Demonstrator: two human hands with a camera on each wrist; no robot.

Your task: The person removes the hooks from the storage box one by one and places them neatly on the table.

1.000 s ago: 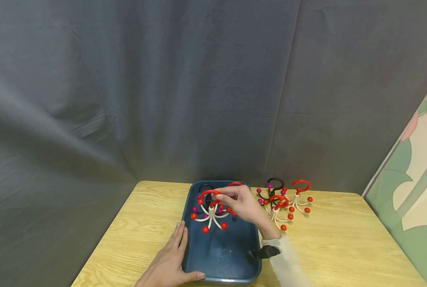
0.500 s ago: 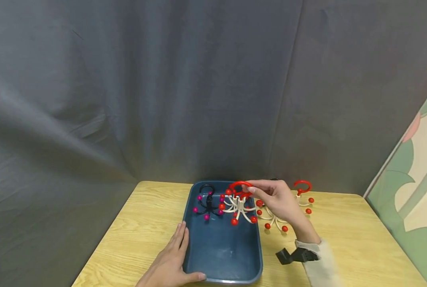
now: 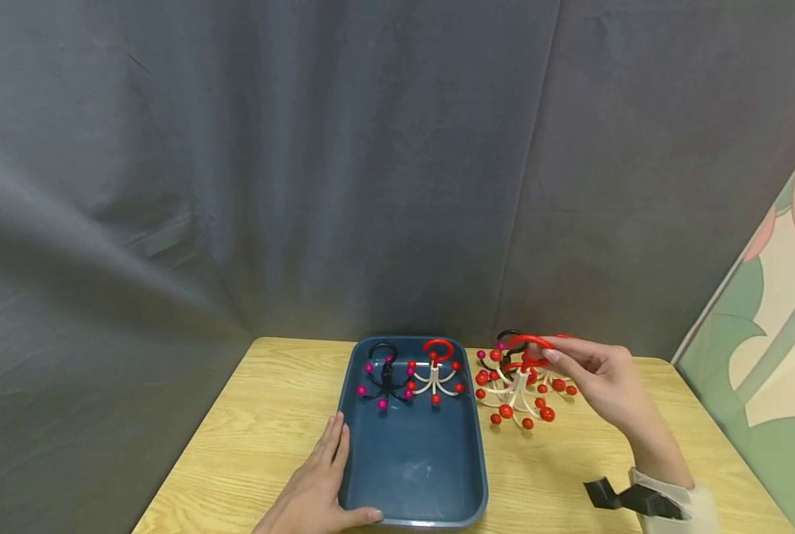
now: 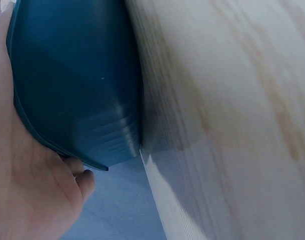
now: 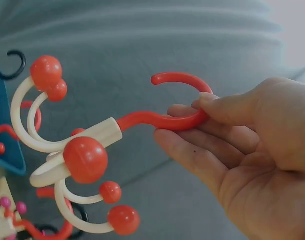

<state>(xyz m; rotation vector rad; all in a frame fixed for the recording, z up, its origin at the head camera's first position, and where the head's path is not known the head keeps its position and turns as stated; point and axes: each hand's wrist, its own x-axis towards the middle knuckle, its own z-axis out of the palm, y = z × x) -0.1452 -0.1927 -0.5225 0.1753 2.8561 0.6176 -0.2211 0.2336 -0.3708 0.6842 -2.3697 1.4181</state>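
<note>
My right hand (image 3: 601, 378) pinches the red hook of a white multi-arm hanger (image 5: 100, 132) with red ball tips. In the head view it hangs right of the tray, overlapping other hangers there. My left hand (image 3: 314, 475) lies with extended fingers along the left rim of a dark blue tray (image 3: 414, 475), thumb at its near edge. Inside the tray's far end stand a black hanger (image 3: 387, 378) with magenta balls and a white hanger (image 3: 434, 377) with a red hook. From the left wrist, the tray's outer wall (image 4: 77, 75) shows beside my hand.
On the wooden table (image 3: 604, 475), right of the tray, another black hanger (image 3: 504, 335) is partly hidden among white ones with red balls. A grey curtain (image 3: 384, 170) hangs behind, and a flower-patterned panel (image 3: 771, 356) borders the right side.
My right hand has carried the held hanger rightward, from over the tray to over the hangers on the table. The left hand stays at the tray.
</note>
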